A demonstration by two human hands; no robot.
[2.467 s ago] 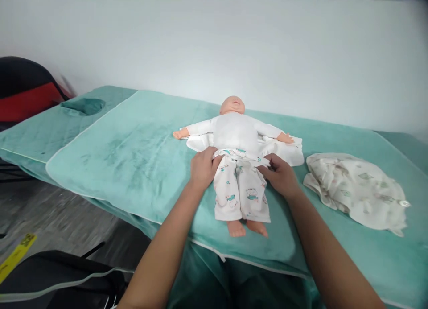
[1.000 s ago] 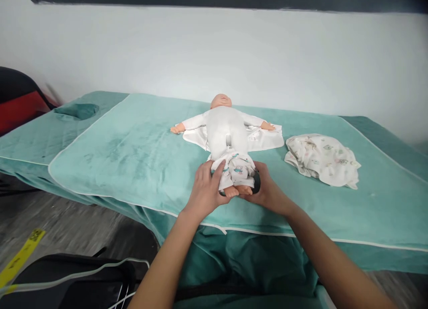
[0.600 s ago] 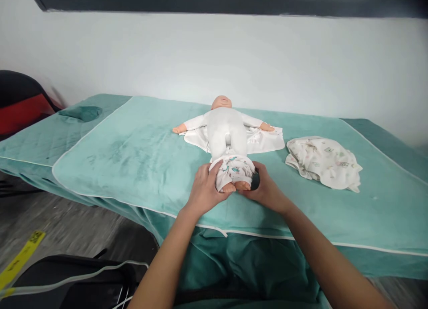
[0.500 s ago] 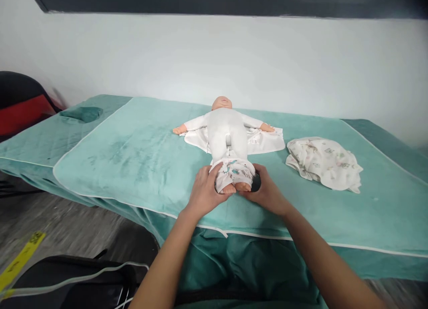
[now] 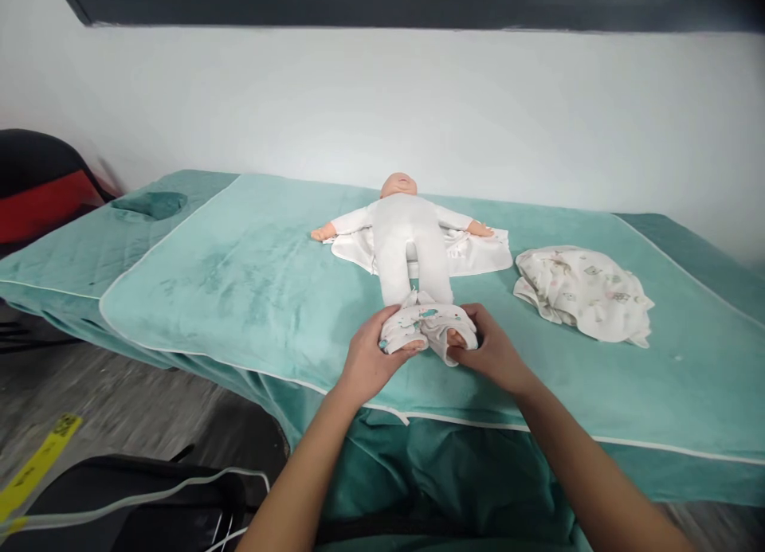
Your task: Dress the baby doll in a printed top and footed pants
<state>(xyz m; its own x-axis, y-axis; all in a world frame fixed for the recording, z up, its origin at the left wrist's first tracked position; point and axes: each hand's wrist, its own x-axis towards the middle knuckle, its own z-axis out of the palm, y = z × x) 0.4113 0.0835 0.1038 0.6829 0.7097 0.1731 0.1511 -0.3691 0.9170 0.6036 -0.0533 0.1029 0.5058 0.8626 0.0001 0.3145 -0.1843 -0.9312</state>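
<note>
A baby doll (image 5: 402, 225) with a white cloth body lies on its back, head toward the wall and arms spread. Patterned white baby pants (image 5: 425, 317) are bunched around its lower legs and feet. My left hand (image 5: 374, 353) grips the pants at the left foot, thumb and fingers closed on the cloth. On the other side, my right hand (image 5: 493, 349) is closed on the pants at the right foot, where some toes show in the leg opening. Spread beneath the doll's back and arms is a white garment (image 5: 478, 253).
A crumpled patterned white cloth (image 5: 586, 293) lies on the right of the green-covered bed (image 5: 239, 281). The bed has a face hole (image 5: 149, 205) at its left end. A black and red chair (image 5: 48, 193) stands at far left; a pale cable (image 5: 137, 496) crosses a black object at lower left.
Both hands have drawn the pants down toward me, so more of the doll's white legs shows. The bunched pants are wider, and the feet are farther apart.
</note>
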